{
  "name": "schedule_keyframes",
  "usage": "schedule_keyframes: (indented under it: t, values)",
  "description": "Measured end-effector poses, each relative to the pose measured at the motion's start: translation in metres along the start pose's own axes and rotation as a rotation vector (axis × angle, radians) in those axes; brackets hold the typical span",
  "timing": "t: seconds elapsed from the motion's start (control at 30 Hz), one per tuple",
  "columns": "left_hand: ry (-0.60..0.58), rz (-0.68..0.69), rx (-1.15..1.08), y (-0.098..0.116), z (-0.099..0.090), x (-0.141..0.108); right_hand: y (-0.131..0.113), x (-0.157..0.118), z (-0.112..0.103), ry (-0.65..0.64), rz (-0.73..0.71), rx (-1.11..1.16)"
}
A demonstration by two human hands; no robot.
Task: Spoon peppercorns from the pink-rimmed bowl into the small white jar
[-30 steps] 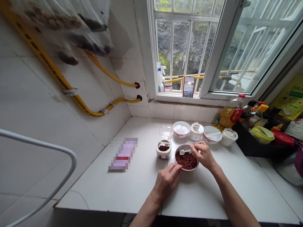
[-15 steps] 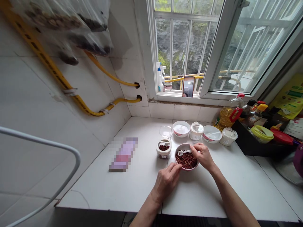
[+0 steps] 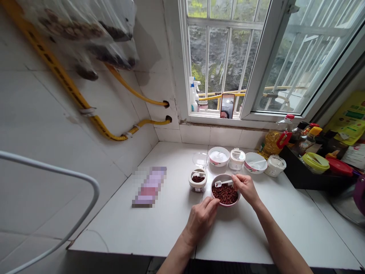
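A bowl of dark red, peppercorn-like grains stands on the white tiled counter. The fingers of my left hand pinch its near left rim. In my right hand, held over the bowl's right side, is the handle of a small white spoon; its scoop is above the grains, with a little dark red in it. Just left of the bowl sits an open jar with some of the same grains inside. Behind the jar lies a clear lid.
Along the back stand a bowl of white powder, a white-lidded jar, a bowl with a white spoon and another jar. An oil bottle and a black box of condiments are at the right. A blurred purple packet lies left.
The spoon and my right hand have shifted very slightly over the bowl. My left hand keeps its place on the rim. The whole view has moved a little.
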State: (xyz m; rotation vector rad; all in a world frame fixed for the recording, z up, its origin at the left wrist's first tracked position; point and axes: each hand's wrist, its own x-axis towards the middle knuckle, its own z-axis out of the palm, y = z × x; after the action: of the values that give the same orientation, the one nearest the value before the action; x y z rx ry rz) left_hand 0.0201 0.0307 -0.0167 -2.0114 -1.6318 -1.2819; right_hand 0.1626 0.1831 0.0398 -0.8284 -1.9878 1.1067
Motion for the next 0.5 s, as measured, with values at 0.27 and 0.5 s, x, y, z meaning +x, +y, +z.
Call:
schedule_keyframes:
  t: [0.27,0.5]
  values:
    - [0.004,-0.003,-0.022,0.000,0.000,0.000,-0.012,0.007,0.013,0.072,-0.057,0.052]
    - [0.002,0.002,-0.030,0.000,0.001,0.001,-0.040,0.016,0.043,0.154,-0.589,-0.415]
